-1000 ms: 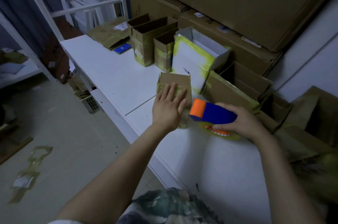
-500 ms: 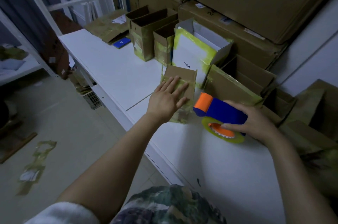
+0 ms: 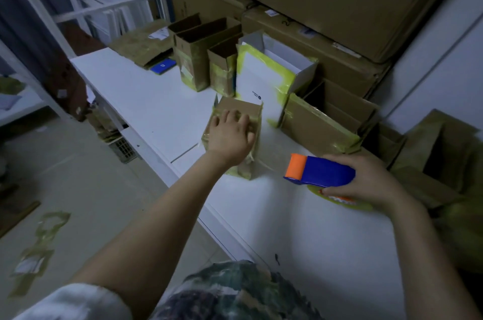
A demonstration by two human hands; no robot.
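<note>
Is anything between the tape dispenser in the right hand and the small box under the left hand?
Nothing visible: only bare table separates the tape dispenser from the small box. The left hand rests on the box's top.

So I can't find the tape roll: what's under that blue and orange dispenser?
A yellow-green tape roll with an orange core shows beneath the tape dispenser. The right hand gripping the dispenser hides the rest.
</note>
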